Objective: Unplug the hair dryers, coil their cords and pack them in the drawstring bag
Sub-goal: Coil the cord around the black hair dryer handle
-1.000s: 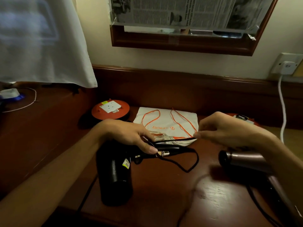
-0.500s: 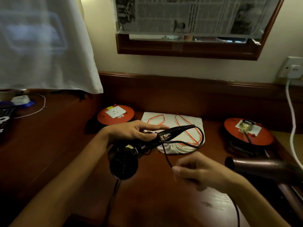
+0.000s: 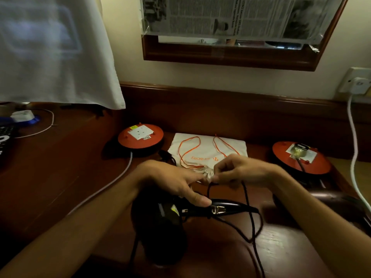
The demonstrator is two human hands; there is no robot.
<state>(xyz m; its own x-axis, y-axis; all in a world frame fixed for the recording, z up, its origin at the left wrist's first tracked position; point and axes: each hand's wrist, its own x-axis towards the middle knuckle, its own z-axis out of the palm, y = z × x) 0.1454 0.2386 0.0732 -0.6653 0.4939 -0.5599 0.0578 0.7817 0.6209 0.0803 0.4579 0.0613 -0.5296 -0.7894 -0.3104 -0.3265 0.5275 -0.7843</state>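
A black hair dryer [image 3: 160, 227] lies on the wooden desk [image 3: 80, 177] in front of me. My left hand [image 3: 176, 181] rests on its folded handle, fingers pressing it down. My right hand [image 3: 241, 169] pinches the dryer's black cord [image 3: 249, 213] just above the handle, and a loop of it hangs down to the desk. Behind my hands lies the white drawstring bag [image 3: 208, 151] with orange strings, flat. A second, brownish dryer [image 3: 337, 199] lies at the right, half hidden by my right arm; its black plug sits in the right orange socket reel [image 3: 301, 157].
A left orange socket reel [image 3: 140, 136] with a white cable stands behind the black dryer. A white plug and cable hang from the wall socket [image 3: 357, 83] at far right. A white cloth [image 3: 50, 47] hangs at upper left. A framed mirror covered with newspaper [image 3: 241, 37] hangs on the wall.
The black dryer has come down from being held up to lying on the desk. My right hand rose from the front of the desk to pinch the cord by my left fingers.
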